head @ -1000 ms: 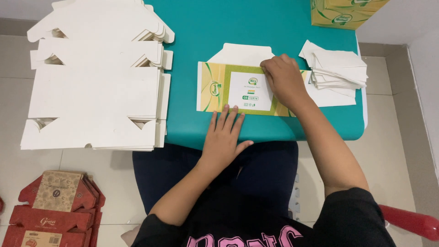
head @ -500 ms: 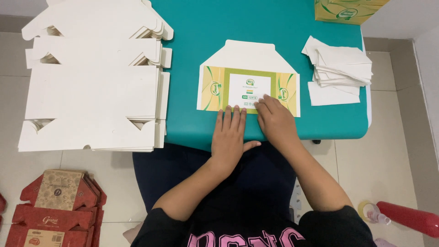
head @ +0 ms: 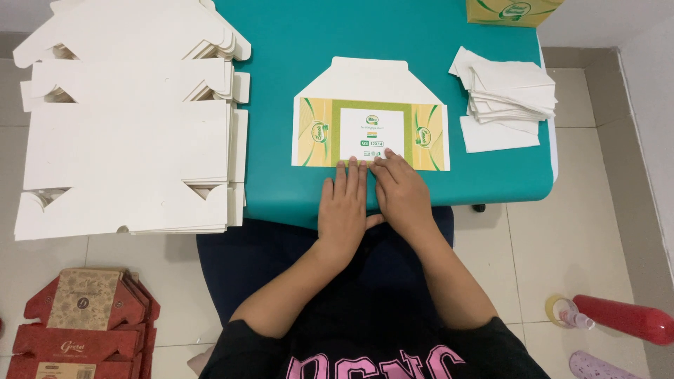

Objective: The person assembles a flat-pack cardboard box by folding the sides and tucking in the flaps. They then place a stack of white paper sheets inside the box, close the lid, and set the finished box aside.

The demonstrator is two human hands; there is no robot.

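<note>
A flat, partly folded cardboard box with yellow-green printed panels and a white top flap lies on the teal table. My left hand rests flat at the box's near edge, fingers together, touching the fold. My right hand lies beside it, fingertips pressing on the lower edge of the printed panel. Neither hand grips anything.
A tall stack of white flat box blanks covers the table's left side. A pile of folded white paper sheets sits right. A green-yellow box stands at the far right. Red flat boxes and a red bottle lie on the floor.
My right hand has come down from the box's upper right to its near edge beside my left hand. The box now lies square on the table.
</note>
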